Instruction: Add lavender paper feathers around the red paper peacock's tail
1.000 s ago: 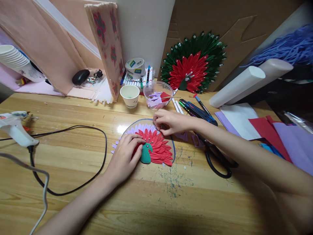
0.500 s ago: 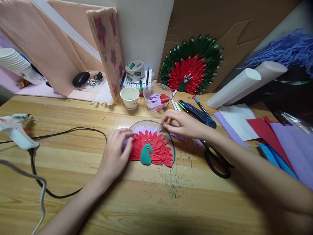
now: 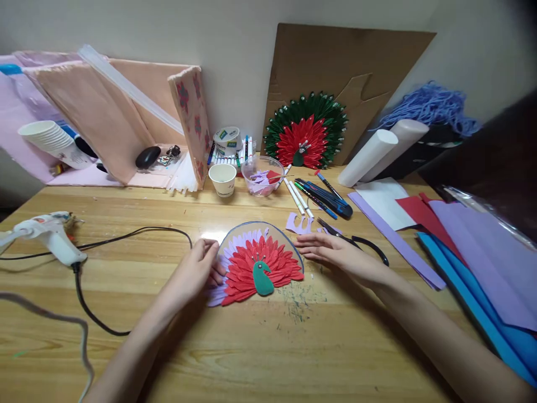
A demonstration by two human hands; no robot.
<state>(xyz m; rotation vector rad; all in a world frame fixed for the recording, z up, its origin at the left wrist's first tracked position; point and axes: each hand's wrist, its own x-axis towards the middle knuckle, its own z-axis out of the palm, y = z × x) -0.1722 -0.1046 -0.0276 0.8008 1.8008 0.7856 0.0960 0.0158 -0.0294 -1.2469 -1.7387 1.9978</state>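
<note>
A half-round peacock craft lies on the table, with a green bird body, red paper feathers and a row of lilac feathers along its left and top. Its upper right rim is bare board with a blue outline. My left hand is closed at the craft's left edge, fingers bent over the lilac feathers. Flat and stretched out, my right hand rests at the craft's right edge, fingertips by the blue outline. Just beyond it are black-handled scissors and a cut lilac scrap.
A white glue gun with a black cord lies at left. Behind the craft stand a paper cup, a clear bowl of scraps and a blue utility knife. Coloured sheets lie at right; a finished green-and-red peacock leans on cardboard.
My right hand has moved from the craft's top edge down to its right side, its fingers straightening from a pinch. The craft has turned slightly anticlockwise. The camera view has shifted.
</note>
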